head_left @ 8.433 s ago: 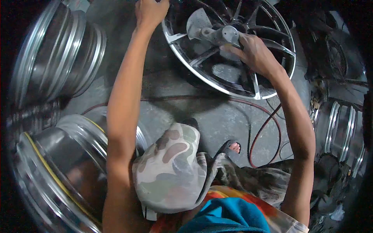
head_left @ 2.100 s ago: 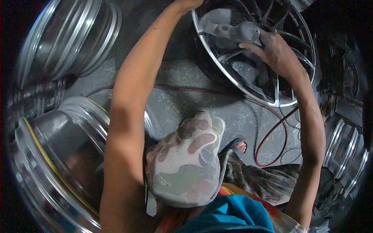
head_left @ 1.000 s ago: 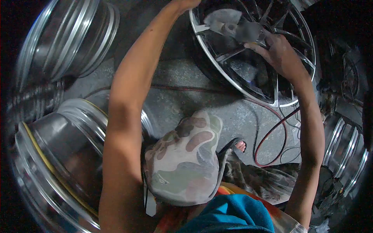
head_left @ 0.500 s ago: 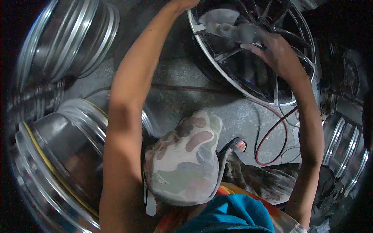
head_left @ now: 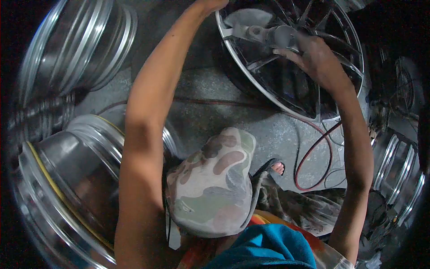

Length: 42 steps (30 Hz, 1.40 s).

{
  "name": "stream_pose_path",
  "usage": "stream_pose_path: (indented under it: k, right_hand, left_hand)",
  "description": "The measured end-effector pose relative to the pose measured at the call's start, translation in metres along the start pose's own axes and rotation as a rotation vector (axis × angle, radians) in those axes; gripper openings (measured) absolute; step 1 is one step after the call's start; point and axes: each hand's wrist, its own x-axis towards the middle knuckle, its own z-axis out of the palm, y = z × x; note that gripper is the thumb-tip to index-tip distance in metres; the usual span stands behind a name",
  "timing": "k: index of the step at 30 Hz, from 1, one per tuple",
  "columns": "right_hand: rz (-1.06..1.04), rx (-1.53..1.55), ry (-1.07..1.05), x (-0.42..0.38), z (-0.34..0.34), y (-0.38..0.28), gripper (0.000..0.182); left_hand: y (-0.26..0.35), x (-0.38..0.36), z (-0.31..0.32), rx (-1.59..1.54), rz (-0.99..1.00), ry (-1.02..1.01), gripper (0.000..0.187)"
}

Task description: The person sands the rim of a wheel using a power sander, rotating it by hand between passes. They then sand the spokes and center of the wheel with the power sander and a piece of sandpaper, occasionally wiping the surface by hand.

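My right hand (head_left: 316,58) is closed around a grey power sander (head_left: 282,36), its thumb stretched along the near side. The tool's pale round pad (head_left: 248,18) lies over the upper left of a spoked alloy wheel (head_left: 286,105). This wheel is tilted, with a bright silver rim and dark gaps between the spokes. At the top edge of the view, my left hand (head_left: 216,4) reaches the wheel's rim, its fingers mostly cut off by the frame.
Shiny bare wheel barrels (head_left: 80,45) stand at the upper left, and another wheel (head_left: 76,166) with a yellow line sits lower left. More rims (head_left: 394,166) are stacked at right. A red hose (head_left: 309,157) loops over the concrete floor near a sandalled foot (head_left: 277,167).
My right hand and the sander have shifted very slightly left and up across the wheel. The left arm stays almost where it was.
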Motion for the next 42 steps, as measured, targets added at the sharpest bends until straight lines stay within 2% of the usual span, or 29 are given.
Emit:
stream_pose_path:
  k: [9, 11, 12, 14, 15, 17, 18, 19, 21, 22, 23, 24, 26, 27, 28, 29, 30, 31, 33, 34, 38, 39, 41, 42]
  right_hand:
    - [0.101, -0.031, -0.046, -0.005, -0.013, 0.004, 0.056]
    - [0.287, -0.018, -0.29, -0.002, -0.027, -0.001, 0.053]
    - [0.292, -0.019, -0.283, -0.008, -0.031, -0.003, 0.053]
    - [0.102, -0.067, -0.091, -0.023, -0.043, -0.009, 0.048]
    - [0.109, -0.073, -0.079, -0.03, -0.052, -0.012, 0.048]
    - [0.174, 0.002, -0.1, -0.046, -0.073, -0.016, 0.045]
    - [0.186, -0.002, -0.088, -0.056, -0.082, -0.019, 0.045]
    - [0.241, 0.067, -0.074, -0.067, -0.09, -0.021, 0.045]
    - [0.299, 0.14, -0.056, -0.096, -0.103, -0.026, 0.046]
    - [0.352, 0.015, -0.135, -0.115, -0.11, -0.028, 0.045]
    - [0.403, -0.11, -0.214, -0.128, -0.115, -0.033, 0.043]
    - [0.406, -0.108, -0.206, -0.133, -0.121, -0.038, 0.043]
    - [0.762, 0.254, -0.321, -0.142, -0.133, -0.049, 0.054]
    - [0.762, 0.266, -0.307, -0.156, -0.133, -0.052, 0.054]
    - [0.794, 0.212, -0.295, -0.169, -0.134, -0.057, 0.059]
    - [0.827, 0.158, -0.285, -0.186, -0.133, -0.061, 0.064]
    - [0.672, 0.036, -0.208, -0.228, -0.118, -0.05, 0.068]
    - [0.679, 0.044, -0.195, -0.231, -0.119, -0.052, 0.068]
    - [0.719, 0.193, -0.323, -0.227, -0.127, -0.061, 0.069]
    - [0.828, 0.259, -0.42, -0.214, -0.131, -0.065, 0.073]
    - [0.798, 0.14, -0.394, -0.227, -0.136, -0.068, 0.075]
    - [0.847, 0.181, -0.435, -0.221, -0.143, -0.07, 0.074]
    - [0.901, 0.221, -0.478, -0.23, -0.143, -0.07, 0.073]
    - [0.807, 0.168, -0.309, -0.251, -0.135, -0.066, 0.072]
  left_hand:
    - [0.016, -0.01, -0.006, -0.073, -0.04, -0.018, 0.07]
    - [0.012, -0.007, -0.002, -0.085, -0.068, -0.001, 0.07]
    - [0.015, -0.009, -0.005, -0.082, -0.061, -0.003, 0.07]
    - [0.026, -0.021, -0.014, -0.091, -0.115, -0.03, 0.07]
    - [0.031, -0.029, -0.015, -0.086, -0.101, -0.031, 0.07]
    - [0.038, -0.052, -0.013, -0.063, -0.156, 0.103, 0.069]
    - [0.039, -0.064, -0.017, -0.239, -0.137, 0.078, 0.064]
    - [0.043, -0.078, -0.021, -0.414, -0.121, 0.05, 0.06]
    - [0.08, -0.131, -0.034, -0.446, -0.172, 0.039, 0.083]
    - [0.085, -0.15, -0.033, -0.44, -0.168, 0.034, 0.083]
    - [0.084, -0.168, -0.028, -0.539, -0.281, 0.018, 0.084]
    - [0.079, -0.177, -0.022, -0.635, -0.396, 0.004, 0.086]
    - [0.055, -0.188, -0.012, -0.658, -0.334, -0.03, 0.086]
    - [0.052, -0.189, -0.009, -0.677, -0.277, -0.065, 0.086]
    - [0.064, -0.193, -0.011, -0.675, -0.318, -0.006, 0.071]
    - [0.071, -0.192, -0.015, -0.664, -0.311, -0.011, 0.071]
    - [0.077, -0.189, -0.018, -0.645, -0.261, -0.03, 0.064]
    - [0.081, -0.187, -0.021, -0.626, -0.21, -0.05, 0.058]
    - [0.075, -0.177, -0.024, -0.627, -0.236, -0.042, 0.056]
    - [0.069, -0.17, -0.025, -0.644, -0.267, -0.03, 0.053]
    - [0.063, -0.14, -0.033, -0.612, -0.39, 0.059, 0.042]
    - [0.067, -0.134, -0.035, -0.612, -0.384, 0.049, 0.042]
    - [0.068, -0.114, -0.039, -0.556, -0.309, 0.177, 0.04]
    - [0.07, -0.102, -0.043, -0.556, -0.31, 0.174, 0.04]
